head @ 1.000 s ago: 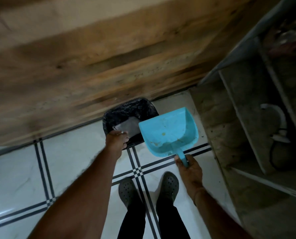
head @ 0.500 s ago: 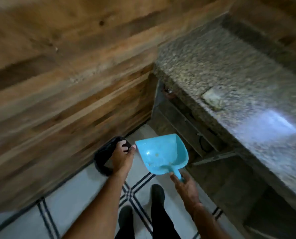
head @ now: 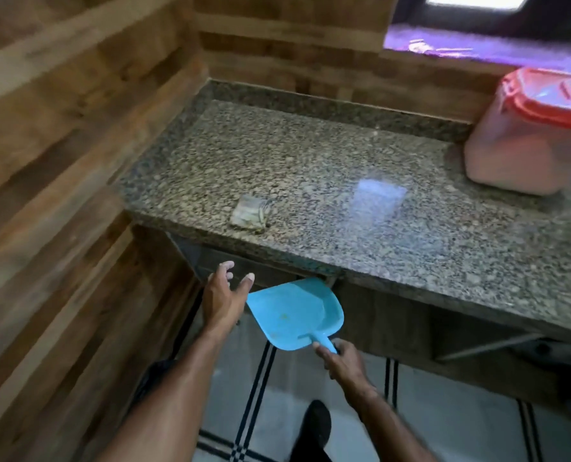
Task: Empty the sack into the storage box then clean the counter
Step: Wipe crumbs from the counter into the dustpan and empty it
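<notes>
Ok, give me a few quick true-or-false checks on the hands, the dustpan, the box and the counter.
1. The right hand holds the blue dustpan by its handle. True.
2. The left hand grips a brush. False: it is open and holds nothing.
3. The storage box stands uncovered. False: its red lid is on.
4. A small packet lies on the counter. True.

One head-worn, wide-angle view looks forward and down from standing height. It faces the corner bench [head: 310,181] closely, with the floor [head: 444,428] below.
</notes>
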